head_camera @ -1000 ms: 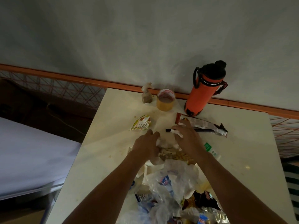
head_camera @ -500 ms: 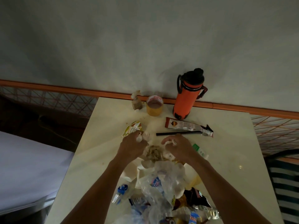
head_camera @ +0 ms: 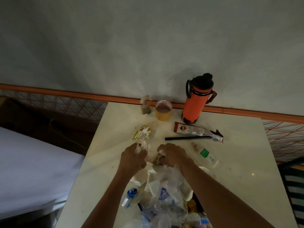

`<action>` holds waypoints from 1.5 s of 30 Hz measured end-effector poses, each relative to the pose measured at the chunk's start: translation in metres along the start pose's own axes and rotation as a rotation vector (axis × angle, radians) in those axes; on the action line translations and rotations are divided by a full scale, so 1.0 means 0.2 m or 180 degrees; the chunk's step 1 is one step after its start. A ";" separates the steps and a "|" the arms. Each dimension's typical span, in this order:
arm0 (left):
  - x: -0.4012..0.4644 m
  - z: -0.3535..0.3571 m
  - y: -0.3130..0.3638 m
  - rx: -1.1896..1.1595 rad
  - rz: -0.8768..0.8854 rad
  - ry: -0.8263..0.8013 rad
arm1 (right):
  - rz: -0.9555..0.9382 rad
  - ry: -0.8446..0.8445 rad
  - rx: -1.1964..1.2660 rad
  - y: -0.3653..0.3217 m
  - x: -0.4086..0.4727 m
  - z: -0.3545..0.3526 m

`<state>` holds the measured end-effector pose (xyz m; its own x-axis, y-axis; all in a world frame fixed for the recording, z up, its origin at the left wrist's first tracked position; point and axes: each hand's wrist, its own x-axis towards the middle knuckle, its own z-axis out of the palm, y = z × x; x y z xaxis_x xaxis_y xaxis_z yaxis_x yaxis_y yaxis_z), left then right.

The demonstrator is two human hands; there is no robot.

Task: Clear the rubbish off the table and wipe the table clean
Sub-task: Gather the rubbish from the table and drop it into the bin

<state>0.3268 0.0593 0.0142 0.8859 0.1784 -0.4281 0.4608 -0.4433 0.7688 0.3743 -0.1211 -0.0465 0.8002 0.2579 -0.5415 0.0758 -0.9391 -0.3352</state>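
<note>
The left hand was curled round some crumpled white paper. The right hand gripped a messy wad of scraps. Both were on the table, just above the rubbish pile. Crumbs could have spilled out — the wad looked loose. A fast sweep might also have knocked the orange bottle.

The left hand is pinching crumpled tissue. The right hand is gripping brownish scraps beside it. An orange bottle is standing far on the desk.

Head cam, looking fwd-down at table, close.
</note>
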 end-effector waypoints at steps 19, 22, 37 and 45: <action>-0.33 -0.15 -0.22 -0.0335 0.0162 0.0208 | 0.0784 0.1896 0.4124 0.13 -0.61 -0.42; -0.43 -0.18 -0.26 -0.0334 0.0154 0.0221 | 0.0981 0.1643 0.4384 0.19 -0.83 -0.36; -1.01 -0.20 -0.39 -0.0479 0.0296 0.0006 | 0.0990 0.2028 0.4846 0.21 -1.62 0.29; -1.27 -0.14 -0.49 -0.0609 0.0176 -0.0227 | 0.1041 0.2108 0.5376 0.11 -1.89 0.48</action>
<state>0.0588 0.0816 0.0602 0.9073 0.0929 -0.4101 0.4193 -0.2745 0.8653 0.0166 -0.2174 0.0763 0.7649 -0.3791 -0.5207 -0.3835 0.3813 -0.8411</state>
